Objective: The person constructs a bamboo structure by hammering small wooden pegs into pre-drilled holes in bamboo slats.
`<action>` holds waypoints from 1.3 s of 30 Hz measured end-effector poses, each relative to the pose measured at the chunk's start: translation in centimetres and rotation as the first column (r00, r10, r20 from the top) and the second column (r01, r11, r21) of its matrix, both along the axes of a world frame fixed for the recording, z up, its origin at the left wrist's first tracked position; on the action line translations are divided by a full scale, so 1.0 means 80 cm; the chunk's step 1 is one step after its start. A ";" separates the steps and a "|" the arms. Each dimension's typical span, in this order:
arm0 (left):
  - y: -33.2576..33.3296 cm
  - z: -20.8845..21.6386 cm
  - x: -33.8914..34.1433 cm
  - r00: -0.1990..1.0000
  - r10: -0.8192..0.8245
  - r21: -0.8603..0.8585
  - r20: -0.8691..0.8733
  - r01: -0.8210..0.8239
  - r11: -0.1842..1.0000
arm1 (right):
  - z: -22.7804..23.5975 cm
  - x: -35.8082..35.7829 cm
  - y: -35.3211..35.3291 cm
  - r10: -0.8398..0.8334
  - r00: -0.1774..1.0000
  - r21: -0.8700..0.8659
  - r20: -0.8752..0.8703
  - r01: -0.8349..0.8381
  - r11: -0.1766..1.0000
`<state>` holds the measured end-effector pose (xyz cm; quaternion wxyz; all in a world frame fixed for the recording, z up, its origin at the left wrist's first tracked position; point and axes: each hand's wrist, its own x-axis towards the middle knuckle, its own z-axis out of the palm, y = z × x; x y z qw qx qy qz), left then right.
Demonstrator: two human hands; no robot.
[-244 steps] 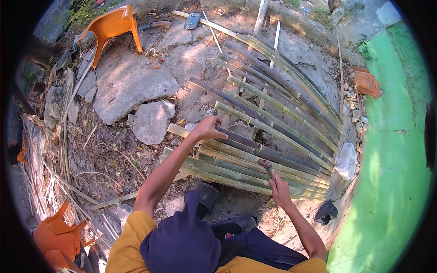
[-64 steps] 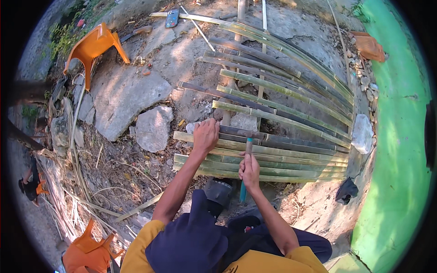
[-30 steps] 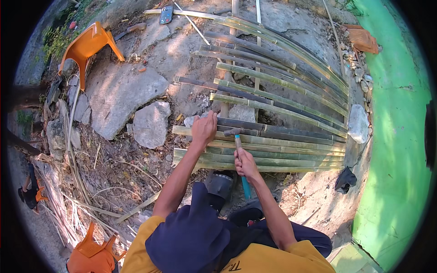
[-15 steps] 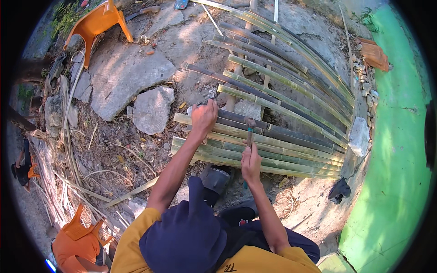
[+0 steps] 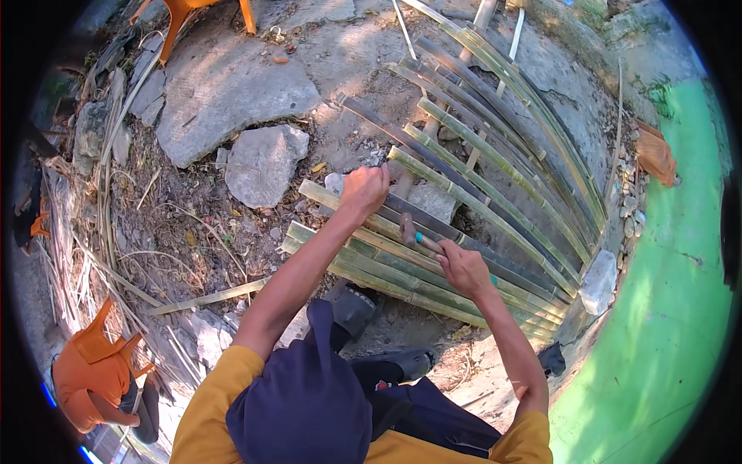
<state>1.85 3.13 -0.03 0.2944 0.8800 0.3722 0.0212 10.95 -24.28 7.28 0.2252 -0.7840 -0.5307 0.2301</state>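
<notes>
My right hand (image 5: 466,268) is wrapped round the teal handle of a hammer (image 5: 408,229). The hammer lies slantwise over the bamboo strips, its head pointing toward my left hand. My left hand (image 5: 365,191) is closed near the left end of a dark bamboo strip (image 5: 433,224); what its fingers pinch, if anything, is hidden. Below both hands, several green split bamboo strips (image 5: 402,284) lie side by side. Farther off, more bamboo strips (image 5: 495,147) are spaced apart across a bamboo pole (image 5: 435,117).
Broken concrete slabs (image 5: 265,165) lie left of the strips. A pale stone block (image 5: 598,283) sits at their right ends, beside a green-painted strip of ground (image 5: 657,332). An orange chair (image 5: 179,17) stands far left; a person in orange (image 5: 81,371) sits lower left.
My right hand has moved right and the hammer has swung from upright to slantwise, its head lower. My left hand stays by the dark strip's end. The whole view has shifted.
</notes>
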 end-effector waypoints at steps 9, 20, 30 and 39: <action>0.004 -0.016 -0.007 1.000 -0.013 0.012 -0.027 0.013 1.000 | 0.009 0.083 0.054 0.424 0.902 -0.096 0.083 -0.417 0.904; 0.008 -0.028 -0.008 0.994 -0.054 -0.012 -0.091 0.053 0.999 | 0.008 0.102 0.081 0.518 0.849 0.110 0.102 -0.527 0.843; 0.007 -0.018 -0.006 0.997 -0.063 -0.006 -0.049 0.063 0.998 | -0.004 0.118 0.068 0.528 0.846 0.045 0.071 -0.531 0.846; 0.007 -0.018 -0.007 0.997 -0.063 0.015 -0.046 0.064 0.998 | 0.005 0.102 0.064 0.600 0.800 0.203 0.005 -0.588 0.783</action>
